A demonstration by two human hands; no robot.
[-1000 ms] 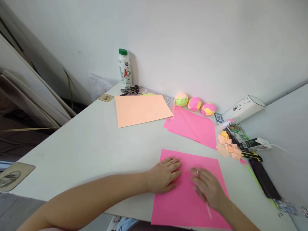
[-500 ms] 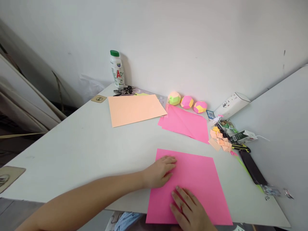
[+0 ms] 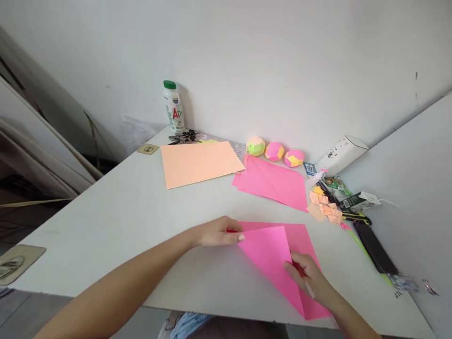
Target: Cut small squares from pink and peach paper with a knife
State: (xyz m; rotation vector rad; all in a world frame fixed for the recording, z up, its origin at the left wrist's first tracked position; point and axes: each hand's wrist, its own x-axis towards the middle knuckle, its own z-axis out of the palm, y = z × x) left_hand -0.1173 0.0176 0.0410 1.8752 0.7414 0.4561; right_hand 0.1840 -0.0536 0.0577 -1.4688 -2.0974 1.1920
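A bright pink sheet of paper [image 3: 267,252] lies near the table's front edge, its left part lifted and turned over to the right along a slanting line. At the sheet's upper left, my left hand [image 3: 221,232] pinches the paper, thumb on top and fingers curled beneath. My right hand [image 3: 310,277] grips the lifted flap's right edge between thumb and fingers. Part of the sheet's lower right lies under the flap and my right hand. Farther back rest more pink sheets [image 3: 271,181] and a peach sheet [image 3: 199,162].
Three faceted paper balls [image 3: 274,151] line the wall. A green-capped bottle [image 3: 174,108] stands at the back left, with black clips [image 3: 184,136] beside it. Along the right lie a white cylinder [image 3: 341,155], folded peach pieces [image 3: 323,205], a drink carton [image 3: 360,201] and a black case [image 3: 371,246].
Both hands were flat on the sheet. Now they hold its edges, and the left side has been lifted and brought over to the right. My right hand has moved up and right.
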